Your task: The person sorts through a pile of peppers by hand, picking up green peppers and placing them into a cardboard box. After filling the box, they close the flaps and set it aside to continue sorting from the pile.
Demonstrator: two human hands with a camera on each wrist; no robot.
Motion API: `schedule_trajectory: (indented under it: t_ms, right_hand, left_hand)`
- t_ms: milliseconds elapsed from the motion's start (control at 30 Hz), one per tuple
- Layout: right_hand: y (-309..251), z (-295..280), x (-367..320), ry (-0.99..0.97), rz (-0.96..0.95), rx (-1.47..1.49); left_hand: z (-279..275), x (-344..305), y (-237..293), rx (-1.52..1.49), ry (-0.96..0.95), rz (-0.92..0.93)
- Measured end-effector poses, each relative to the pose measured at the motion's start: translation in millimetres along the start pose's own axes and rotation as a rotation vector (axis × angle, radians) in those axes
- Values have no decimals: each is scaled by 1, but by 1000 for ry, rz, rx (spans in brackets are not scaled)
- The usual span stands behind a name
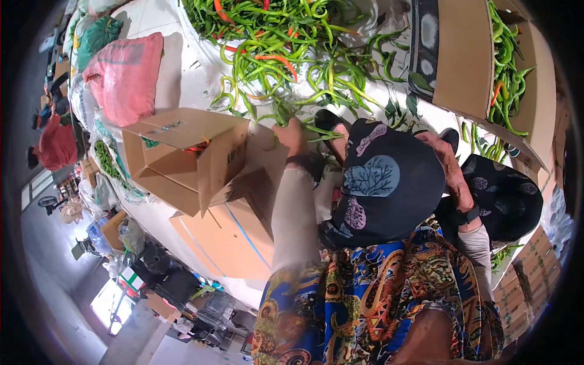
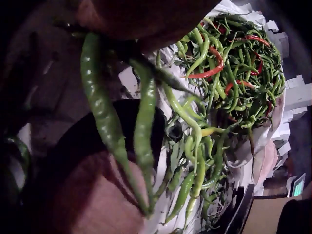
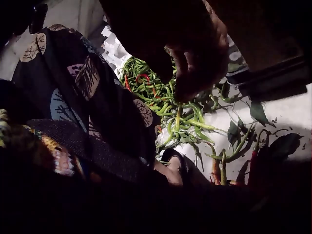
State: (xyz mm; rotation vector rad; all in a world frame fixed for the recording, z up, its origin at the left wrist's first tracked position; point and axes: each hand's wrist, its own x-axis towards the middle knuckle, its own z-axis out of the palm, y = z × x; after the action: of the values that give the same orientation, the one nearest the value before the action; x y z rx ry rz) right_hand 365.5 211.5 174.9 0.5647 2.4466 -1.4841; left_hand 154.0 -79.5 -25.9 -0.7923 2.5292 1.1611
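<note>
In the head view my left hand [image 1: 292, 139] is low over the floor beside loose green peppers [image 1: 331, 76]. The left wrist view has the same hand [image 2: 146, 19] at its top edge, gripping long green peppers [image 2: 101, 100] that hang down; its fingertips are hidden. My right hand [image 1: 447, 161] lies beside the right side of the knee under dark patterned cloth [image 1: 395, 182]. From the right wrist its loosely bent fingers [image 3: 195, 58] look dark, with nothing visible in them. Behind them is the heap of green and red peppers [image 3: 146, 80].
An open cardboard box [image 1: 176, 176] stands left of my left arm, next to another carton [image 1: 225, 240]. At upper right, a box [image 1: 462, 48] holds more peppers [image 1: 508, 73]. A pink sack [image 1: 131, 76] lies at upper left. Leaves [image 3: 258, 113] and peppers litter the pale floor.
</note>
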Motion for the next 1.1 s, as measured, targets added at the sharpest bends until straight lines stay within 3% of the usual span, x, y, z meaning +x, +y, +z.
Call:
schedule_trajectory:
  t_ms: [67, 100, 167, 267, 333, 367, 400, 467, 500, 533, 567, 600, 667, 700, 733, 800, 867, 933, 1000, 1100]
  right_hand:
    - [-3, 2, -1, 20, 96, 148]
    - [-2, 3, -1, 25, 94, 152]
    - [3, 5, -2, 88, -82, 213]
    - [1, 3, -1, 28, -7, 276]
    - [6, 4, 0, 37, -36, 247]
    - [10, 6, 1, 40, -60, 210]
    - [16, 10, 2, 54, -68, 215]
    - [26, 17, 3, 214, -324, 190]
    - [26, 10, 0, 229, -330, 194]
    - [18, 3, -4, 126, -182, 154]
    - [13, -2, -6, 21, -35, 115]
    - [15, -2, -6, 31, -43, 123]
    - [15, 0, -6, 19, -17, 38]
    - [16, 1, -6, 20, -30, 46]
    - [18, 2, -6, 29, -78, 67]
    - [24, 3, -4, 45, -144, 89]
    - [32, 6, 1, 135, -386, 64]
    - [16, 0, 1, 139, -326, 21]
    - [1, -10, -1, 35, -95, 106]
    - [1, -12, -4, 115, -97, 266]
  left_hand:
    - [-3, -2, 1, -421, -78, 87]
    - [-5, 1, 4, -601, -151, -11]
    - [-18, -3, 22, -703, -203, -59]
    - [-40, 4, 44, -837, -352, -105]
    - [-48, 8, 55, -984, -346, -348]
    - [-58, 1, 52, -812, -422, -98]
    - [-70, -11, 62, -811, -430, -82]
    - [-96, -46, 88, -550, -435, -213]
    - [-109, -64, 79, -389, -530, 165]
    - [-117, -67, 75, -383, -532, 178]
    - [-124, -65, 73, -506, -587, -34]
    - [-132, -63, 71, -626, -636, -250]
    - [-160, -65, 77, -861, -897, -278]
    - [-172, -65, 86, -897, -885, -269]
    - [-184, -64, 100, -896, -878, -252]
    - [-199, -62, 141, -993, -1135, -148]
    - [-203, -76, 200, -971, -971, -29]
    - [-203, -78, 238, -935, -1089, 58]
    - [-194, -97, 276, -1100, -1359, 142]
    - [-173, -131, 317, -1179, -1449, 98]
